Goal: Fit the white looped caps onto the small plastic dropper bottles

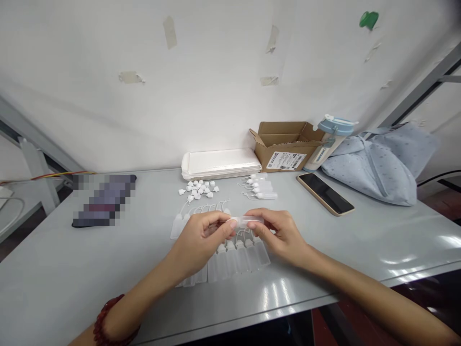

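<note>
**Small translucent plastic bottle (244, 221) held in both hands**

The bottle was positioned above the grey bench (90, 269), in front and to the left of the open brown cardboard box (279, 160). Fingers of the left hand (203, 235) were clamped on its white end; those of the right hand (283, 233), on its body. Loose white plastic caps (195, 192) lay left of the box.

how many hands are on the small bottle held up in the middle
2: the left hand is at the white end of the small bottle, and the right hand pinches its translucent body.
</note>
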Tool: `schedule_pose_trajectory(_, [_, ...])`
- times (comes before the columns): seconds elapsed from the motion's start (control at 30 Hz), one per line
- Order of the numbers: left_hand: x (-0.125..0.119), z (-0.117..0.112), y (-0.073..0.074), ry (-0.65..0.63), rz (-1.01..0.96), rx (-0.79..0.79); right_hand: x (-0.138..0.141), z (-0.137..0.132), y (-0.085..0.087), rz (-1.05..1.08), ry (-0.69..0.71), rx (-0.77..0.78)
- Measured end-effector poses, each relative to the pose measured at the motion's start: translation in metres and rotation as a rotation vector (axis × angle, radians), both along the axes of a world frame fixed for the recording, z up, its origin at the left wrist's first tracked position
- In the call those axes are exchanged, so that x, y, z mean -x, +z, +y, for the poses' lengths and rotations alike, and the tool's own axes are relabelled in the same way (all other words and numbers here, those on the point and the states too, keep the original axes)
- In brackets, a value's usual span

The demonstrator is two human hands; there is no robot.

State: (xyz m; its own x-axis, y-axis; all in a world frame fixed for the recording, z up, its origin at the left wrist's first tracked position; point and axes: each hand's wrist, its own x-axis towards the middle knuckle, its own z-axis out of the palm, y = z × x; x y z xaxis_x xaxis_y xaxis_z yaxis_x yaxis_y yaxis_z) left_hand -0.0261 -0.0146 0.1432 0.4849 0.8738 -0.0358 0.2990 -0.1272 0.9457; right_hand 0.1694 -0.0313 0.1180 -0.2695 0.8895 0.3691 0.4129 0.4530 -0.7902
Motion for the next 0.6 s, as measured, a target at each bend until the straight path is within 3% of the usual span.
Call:
schedule_pose_trajectory(0.2, [-0.004, -0.005, -0.004, 0.039, 0.111, -0.318, 0.000, 0.005, 0.011, 0.272, 0.091, 0.432])
schedule_pose_trajectory(0.33, [-0.006, -0.006, -0.004, 0.038, 0.133, -0.413, 0.000, 0.011, 0.011, 0.398, 0.180, 0.663])
schedule_pose_trajectory(0.43, [-0.005, -0.004, -0.003, 0.045, 0.129, -0.315, -0.002, 0.013, 0.009, 0.436, 0.201, 0.713])
schedule_pose_trajectory(0.6, [-0.003, -0.001, -0.001, 0.010, 0.060, -0.014, -0.007, 0.016, 0.012, 0.372, 0.101, 0.510])
